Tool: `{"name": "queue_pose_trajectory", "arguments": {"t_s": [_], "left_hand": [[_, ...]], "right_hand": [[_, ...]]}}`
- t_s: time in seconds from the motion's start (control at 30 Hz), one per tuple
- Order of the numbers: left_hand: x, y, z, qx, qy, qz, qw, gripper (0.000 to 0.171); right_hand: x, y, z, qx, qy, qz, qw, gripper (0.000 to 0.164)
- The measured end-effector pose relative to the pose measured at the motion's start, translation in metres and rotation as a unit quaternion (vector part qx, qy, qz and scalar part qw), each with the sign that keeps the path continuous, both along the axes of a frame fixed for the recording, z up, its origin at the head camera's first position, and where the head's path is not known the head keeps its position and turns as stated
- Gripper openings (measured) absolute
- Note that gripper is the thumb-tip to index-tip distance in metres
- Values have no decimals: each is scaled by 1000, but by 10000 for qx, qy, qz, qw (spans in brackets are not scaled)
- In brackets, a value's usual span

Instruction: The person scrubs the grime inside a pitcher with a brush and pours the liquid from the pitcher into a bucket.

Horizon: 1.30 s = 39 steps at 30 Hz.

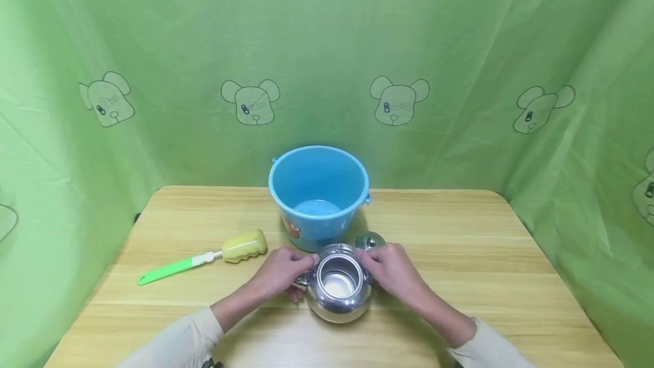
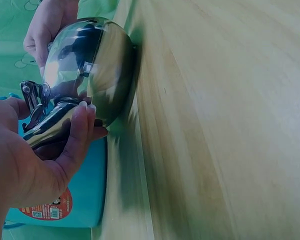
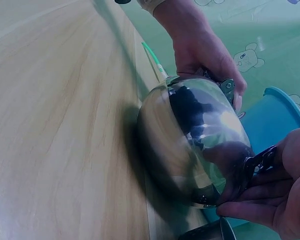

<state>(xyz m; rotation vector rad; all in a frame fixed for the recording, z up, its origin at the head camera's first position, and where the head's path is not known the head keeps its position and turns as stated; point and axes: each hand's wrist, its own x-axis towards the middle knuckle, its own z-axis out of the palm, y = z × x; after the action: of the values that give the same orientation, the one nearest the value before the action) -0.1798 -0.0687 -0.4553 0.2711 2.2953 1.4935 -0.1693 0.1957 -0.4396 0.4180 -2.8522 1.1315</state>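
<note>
A shiny stainless steel teapot [image 1: 339,306] sits between both hands at the table's front, its round mouth uncovered. My left hand [image 1: 281,270] grips its left side, with fingers curled around the spout [image 2: 55,122] and the thumb by the handle bracket. On the opposite side, my right hand [image 1: 392,268] pinches the other handle bracket [image 3: 260,161] between thumb and fingers. The metal handle [image 1: 338,248] is folded down toward the back of the mouth. Just behind my right hand lies the round metal lid [image 1: 370,239], partly covered by that hand.
Right behind the teapot stands a blue bucket [image 1: 318,231]. A bottle brush with a yellow sponge head [image 1: 244,246] and green handle [image 1: 166,271] lies to the left on the wooden table [image 1: 460,254]. Green curtains [image 1: 327,44] hang around the table's back and sides.
</note>
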Motion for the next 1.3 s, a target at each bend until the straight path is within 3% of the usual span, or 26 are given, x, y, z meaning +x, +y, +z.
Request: {"name": "queue_pose_trajectory", "arguments": {"t_s": [0.4, 0.67, 0.9, 1.3], "left_hand": [[-5, -2, -1, 50, -162, -188, 9997, 50], [-11, -6, -3, -33, -119, -433, 9990, 53], [-13, -12, -3, -154, -72, -588, 9981, 53], [-15, -14, -3, -285, -44, -668, 9973, 52]], "right_hand": [[-2, 0, 0, 126, -275, -36, 9995, 57], [-5, 1, 9, 59, -881, 153, 9960, 47], [-6, -3, 12, 332, -852, 121, 9957, 45], [-6, -2, 14, 233, -964, 72, 9950, 43]]}}
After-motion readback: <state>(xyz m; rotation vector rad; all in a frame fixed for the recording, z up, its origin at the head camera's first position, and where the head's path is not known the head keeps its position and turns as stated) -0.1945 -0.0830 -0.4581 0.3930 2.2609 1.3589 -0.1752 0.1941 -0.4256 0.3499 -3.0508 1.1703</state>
